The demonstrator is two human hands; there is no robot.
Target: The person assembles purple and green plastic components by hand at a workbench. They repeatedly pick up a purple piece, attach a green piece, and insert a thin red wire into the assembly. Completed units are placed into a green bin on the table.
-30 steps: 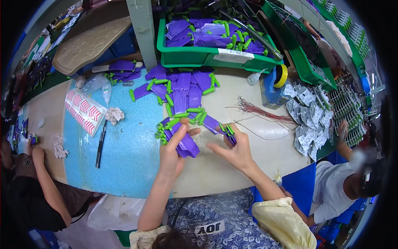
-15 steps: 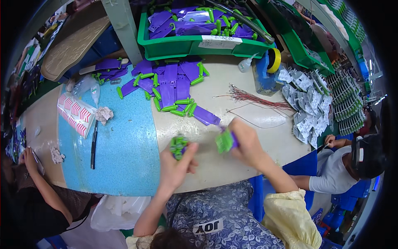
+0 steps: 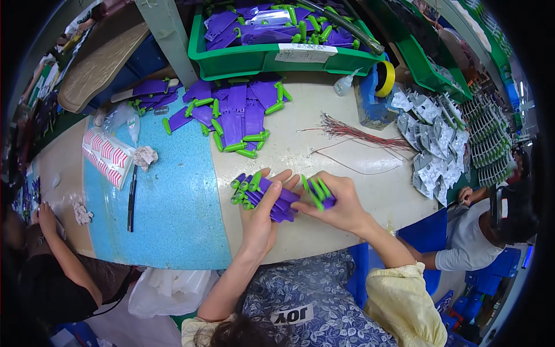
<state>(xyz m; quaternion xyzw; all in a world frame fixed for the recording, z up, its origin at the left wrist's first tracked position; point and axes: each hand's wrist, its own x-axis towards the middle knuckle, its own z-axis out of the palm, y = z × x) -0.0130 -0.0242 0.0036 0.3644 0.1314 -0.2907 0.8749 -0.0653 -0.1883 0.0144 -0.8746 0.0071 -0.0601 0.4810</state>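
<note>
Together, left hand (image 3: 261,218), right hand (image 3: 338,202) clamped on flat purple plastic pieces (image 3: 276,199), green cylindrical ends

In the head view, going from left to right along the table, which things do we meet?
Striped packet → black pen → blue mat → left hand holding a stack of purple and green parts → right hand → bundle of red wires → pile of grey pieces.
</note>
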